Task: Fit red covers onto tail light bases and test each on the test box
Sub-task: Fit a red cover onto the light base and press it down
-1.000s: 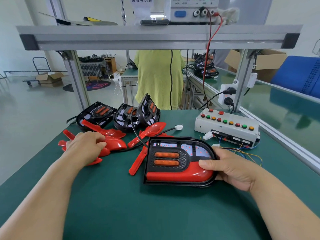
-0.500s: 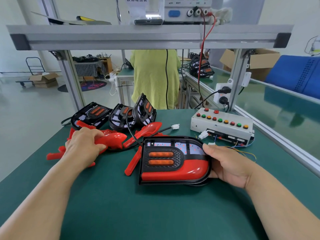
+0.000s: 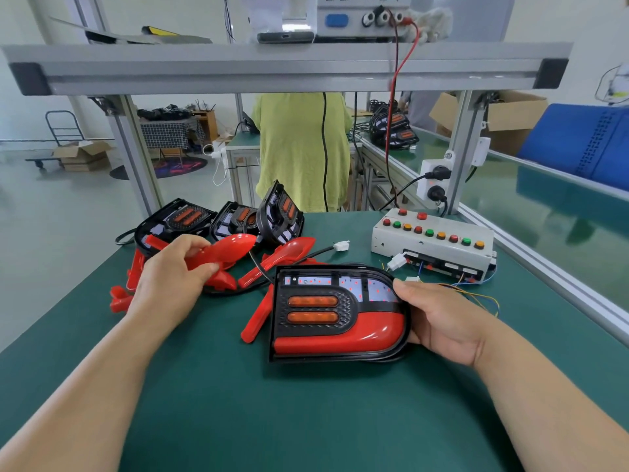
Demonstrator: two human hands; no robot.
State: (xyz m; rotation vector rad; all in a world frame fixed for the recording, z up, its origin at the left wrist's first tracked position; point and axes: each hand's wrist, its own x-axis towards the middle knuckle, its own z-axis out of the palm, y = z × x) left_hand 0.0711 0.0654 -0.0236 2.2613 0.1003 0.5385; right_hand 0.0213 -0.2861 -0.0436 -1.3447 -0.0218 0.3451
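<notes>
Left hand (image 3: pixel 173 281) pinches a glossy red cover (image 3: pixel 226 252), spoon-shaped, lifted above the cover pile (image 3: pixel 136 284). Right hand (image 3: pixel 442 321) grips the rounded end of a black base (image 3: pixel 337 311) flat on the bench (image 3: pixel 306 420): two amber bars, red lower cover fitted. Test box (image 3: pixel 432 243) behind.

Both bare hands busy, each gripping a part.
The left forearm runs up from 7 o'clock; the left hand (image 3: pixel 173 277) curls its fingers over a red cover (image 3: pixel 226 252), thumb pressed against its near edge. The right forearm runs in from 4 o'clock; the right hand (image 3: pixel 446 318) grips the 3 o'clock end of a tail light base (image 3: pixel 337 311), thumb on top.
</notes>
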